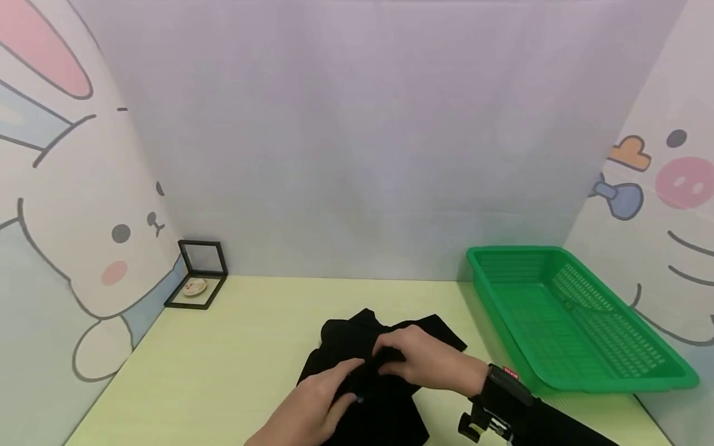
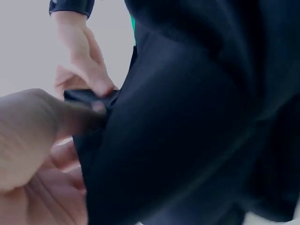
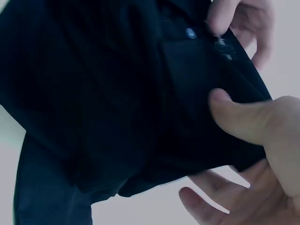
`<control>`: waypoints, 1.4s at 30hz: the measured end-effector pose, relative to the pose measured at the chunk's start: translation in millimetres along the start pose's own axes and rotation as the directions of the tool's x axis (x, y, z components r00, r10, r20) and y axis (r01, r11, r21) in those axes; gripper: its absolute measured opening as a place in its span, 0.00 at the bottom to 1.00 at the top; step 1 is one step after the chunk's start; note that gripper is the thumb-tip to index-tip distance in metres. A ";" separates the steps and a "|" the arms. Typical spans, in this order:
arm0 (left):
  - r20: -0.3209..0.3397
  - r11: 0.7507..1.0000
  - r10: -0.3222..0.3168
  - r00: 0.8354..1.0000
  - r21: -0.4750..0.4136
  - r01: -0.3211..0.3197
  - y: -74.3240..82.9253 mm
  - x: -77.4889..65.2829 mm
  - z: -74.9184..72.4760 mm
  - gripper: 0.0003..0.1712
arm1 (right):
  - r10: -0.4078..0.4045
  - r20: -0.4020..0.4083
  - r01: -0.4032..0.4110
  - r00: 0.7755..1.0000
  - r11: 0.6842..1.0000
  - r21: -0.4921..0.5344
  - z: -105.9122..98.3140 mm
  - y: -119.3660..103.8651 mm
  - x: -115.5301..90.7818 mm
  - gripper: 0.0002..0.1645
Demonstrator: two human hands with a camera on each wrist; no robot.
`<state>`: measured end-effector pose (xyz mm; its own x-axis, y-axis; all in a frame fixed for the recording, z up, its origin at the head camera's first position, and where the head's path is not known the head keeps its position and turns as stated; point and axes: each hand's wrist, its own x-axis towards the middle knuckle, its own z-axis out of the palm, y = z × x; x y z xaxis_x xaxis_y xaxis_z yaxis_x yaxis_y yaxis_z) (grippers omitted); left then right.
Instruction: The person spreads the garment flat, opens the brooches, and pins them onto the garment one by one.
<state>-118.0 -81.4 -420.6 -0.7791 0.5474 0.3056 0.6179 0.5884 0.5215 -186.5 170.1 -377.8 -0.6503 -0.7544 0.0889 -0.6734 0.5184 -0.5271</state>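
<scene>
A black cloth garment [image 1: 385, 415] lies bunched on the table, its lower part running toward the near edge. My left hand [image 1: 312, 402] pinches its edge between thumb and fingers, beside a small button [image 3: 191, 33]. To its right, my right hand [image 1: 421, 359] grips a fold from above. In the right wrist view, the right thumb [image 3: 234, 115] presses on the cloth with the fingers below it. Small pale lettering [image 3: 224, 49] shows near the left thumb. In the left wrist view, the garment hides part of both hands.
A green plastic basket [image 1: 496, 310] stands at the right, close to my right forearm. At the back left, a black-framed case [image 1: 203, 273] stands open with a small pale round item [image 1: 195, 287] inside. Printed cartoon panels flank the yellow table [image 1: 240, 334].
</scene>
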 end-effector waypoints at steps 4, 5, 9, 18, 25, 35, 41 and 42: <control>0.195 0.940 -0.260 0.946 -0.171 0.293 -7.5 -4.2 1.4 0.52 | 0.105 -0.110 -0.100 0.988 0.994 0.047 -3.6 9.8 -4.0 0.09; 0.217 0.929 -0.293 0.931 -0.166 0.331 -10.6 -5.7 1.2 0.54 | 0.120 -0.129 -0.113 0.984 0.992 0.058 -5.2 12.2 -5.5 0.08; 0.153 0.930 -0.313 0.937 -0.149 0.335 -23.5 -12.4 -6.8 0.38 | 0.171 -0.153 -0.161 0.973 0.984 0.078 -10.2 19.8 -12.2 0.09; -0.229 0.926 -0.376 0.898 -0.053 0.375 -33.6 -7.0 -46.1 0.12 | 0.177 0.186 -0.225 0.966 0.935 0.274 -14.1 27.8 -30.1 0.20; -0.534 0.981 -0.100 0.839 0.087 0.173 -36.8 2.6 -83.4 0.18 | -0.110 0.347 -0.084 0.931 0.863 0.498 -27.4 23.8 -35.8 0.14; -0.591 0.984 -0.059 0.804 0.103 0.148 -46.8 16.9 -93.0 0.24 | 0.186 0.023 -0.173 0.982 0.855 0.489 -35.9 23.0 -31.5 0.12; -0.401 0.962 -0.219 0.889 0.061 0.265 -63.1 6.3 -54.1 0.27 | 0.301 0.068 -0.302 0.951 0.862 0.406 -5.7 50.7 -34.9 0.12; -0.357 0.956 -0.253 0.899 0.053 0.290 -64.5 3.7 -48.9 0.28 | 0.297 0.084 -0.305 0.951 0.868 0.391 -1.1 53.5 -35.8 0.12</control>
<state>-165.9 -146.4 -414.1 -0.8947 0.1310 0.4270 0.3701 0.7526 0.5446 -199.6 225.3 -408.3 -0.7890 -0.5976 -0.1424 -0.2491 0.5231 -0.8151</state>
